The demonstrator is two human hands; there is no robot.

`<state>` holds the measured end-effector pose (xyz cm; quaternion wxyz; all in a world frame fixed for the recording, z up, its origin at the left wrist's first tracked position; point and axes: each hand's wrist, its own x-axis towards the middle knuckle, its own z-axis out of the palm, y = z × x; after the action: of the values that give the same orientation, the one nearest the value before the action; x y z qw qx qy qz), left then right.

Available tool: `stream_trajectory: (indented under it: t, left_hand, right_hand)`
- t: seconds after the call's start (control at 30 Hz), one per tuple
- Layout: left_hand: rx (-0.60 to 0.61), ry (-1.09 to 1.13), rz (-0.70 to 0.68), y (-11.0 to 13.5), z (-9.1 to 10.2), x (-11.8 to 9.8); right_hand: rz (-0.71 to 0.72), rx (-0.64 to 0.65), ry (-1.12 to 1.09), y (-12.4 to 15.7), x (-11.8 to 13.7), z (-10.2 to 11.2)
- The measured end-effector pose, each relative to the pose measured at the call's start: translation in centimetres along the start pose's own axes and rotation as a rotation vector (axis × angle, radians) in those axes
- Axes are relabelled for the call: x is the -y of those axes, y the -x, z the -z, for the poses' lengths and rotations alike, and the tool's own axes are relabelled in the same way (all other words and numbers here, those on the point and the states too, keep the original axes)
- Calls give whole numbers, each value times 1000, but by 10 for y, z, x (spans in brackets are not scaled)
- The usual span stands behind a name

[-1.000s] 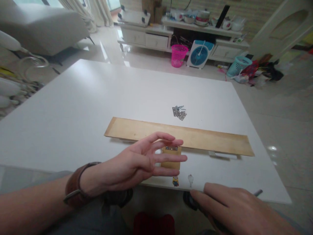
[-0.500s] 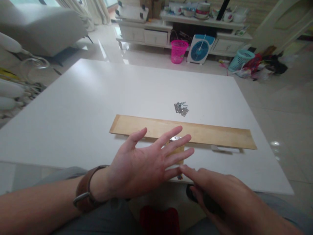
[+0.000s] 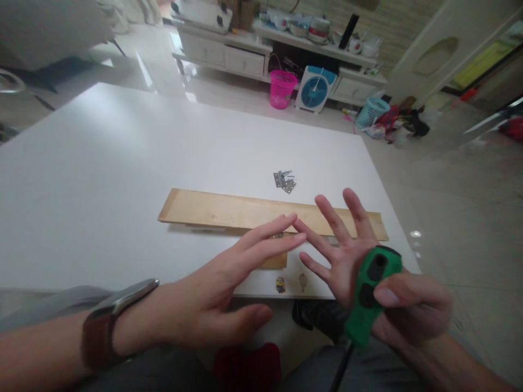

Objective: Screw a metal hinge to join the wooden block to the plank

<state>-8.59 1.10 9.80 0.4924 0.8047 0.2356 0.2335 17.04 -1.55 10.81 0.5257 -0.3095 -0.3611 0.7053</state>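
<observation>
My left hand [image 3: 229, 283] is open, fingers stretched flat and pointing right, hovering over a small wooden piece [image 3: 275, 262] that is mostly hidden beneath it. A brown watch [image 3: 110, 321] is on that wrist. My right hand [image 3: 347, 256] has its fingers spread, while its thumb pins the green handle of a screwdriver [image 3: 370, 294] against the palm; the dark shaft points down toward my lap. The fingertips of both hands nearly touch above a long wooden plank [image 3: 229, 209] lying across the white table [image 3: 122, 163].
A small pile of metal hinges and screws [image 3: 284, 181] lies just beyond the plank. Two small stickers [image 3: 280, 284] sit at the table's near edge. Across the floor stand a pink basket [image 3: 281, 89], a blue fan [image 3: 314, 90] and a teal basket [image 3: 370, 111].
My right hand rose from below the table edge with the green screwdriver and spread its fingers. My left hand turned edge-on and shifted slightly. The view swung right.
</observation>
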Motion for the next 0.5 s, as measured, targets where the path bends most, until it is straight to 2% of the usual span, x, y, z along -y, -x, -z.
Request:
stream_trajectory:
  t: [0.1, 0.17, 0.33, 0.5]
  left_hand:
    - [14, -239, -117, 4, -8, -3]
    - [40, -329, -147, 4, -14, -3]
    - [48, -454, -128, 3, -17, -2]
    - [67, -498, -122, 2, -16, -6]
  right_hand:
    - [-14, 21, -86, -1, -9, 2]
    - [-38, 22, -102, 0, -13, -3]
    - [-26, 35, -157, 0, -24, -15]
    - [-50, 27, -194, 3, -34, -17]
